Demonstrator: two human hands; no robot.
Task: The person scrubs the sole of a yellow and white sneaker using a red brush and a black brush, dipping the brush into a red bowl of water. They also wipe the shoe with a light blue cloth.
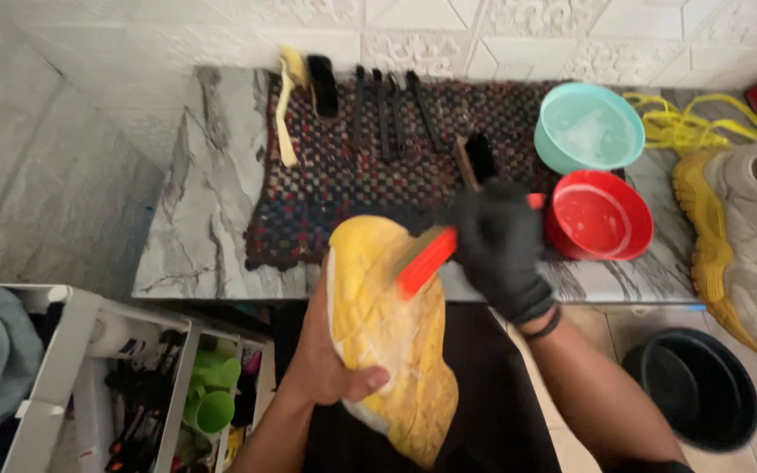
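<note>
The left hand (330, 363), bare, supports a yellow shoe (387, 337) sole-up from below, with the thumb wrapped over the sole edge; its grip is pressed closed around the shoe. The shoe sits in front of the near edge of the worktop (199, 210), above the person's lap, with its toe end pointing towards the worktop. The right hand (501, 245), in a black glove, has its grip closed around an orange-handled brush (427, 258), which lies across the upper part of the sole and touches it. On the marble-patterned worktop lies a dark checked mat (352, 188). Along the far edge of the mat rest a yellow tool (286, 105), a black brush (322, 86) and a row of slim dark tools (392, 118). A dark-bristled brush (477, 159) lies just beyond the gloved hand. To the right stand a teal bowl (589, 127) and, just beside it, a red bowl (602, 215). Yellow laces (685, 123) lie near a second shoe (751, 236), white with a yellow sole, at the right edge. A black pan (703, 385) sits on the floor below it. A white rack (81, 377) stands at lower left.
</note>
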